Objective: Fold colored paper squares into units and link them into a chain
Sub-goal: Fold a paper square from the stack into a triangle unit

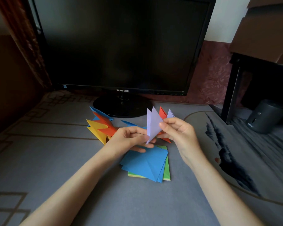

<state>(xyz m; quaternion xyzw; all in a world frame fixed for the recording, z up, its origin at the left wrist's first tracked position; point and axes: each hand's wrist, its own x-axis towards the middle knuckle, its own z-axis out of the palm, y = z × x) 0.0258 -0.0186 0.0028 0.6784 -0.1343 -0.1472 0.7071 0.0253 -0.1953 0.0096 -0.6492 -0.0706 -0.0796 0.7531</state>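
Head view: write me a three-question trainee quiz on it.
1. True or false: the left hand and right hand both grip the lavender folded unit.
2. The top sheet of the paper stack is: A green, B blue, C yellow.
3. Which brand is printed on the monitor?
Key: 1 true; 2 B; 3 Samsung.

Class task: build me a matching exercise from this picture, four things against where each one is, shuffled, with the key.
1 lavender unit
2 blue sheet
3 yellow unit
4 monitor

A on top of the green stack
B at the back, screen dark
C pinched by left hand and right hand
D left of the left hand

Pairs: 1-C, 2-A, 3-D, 4-B
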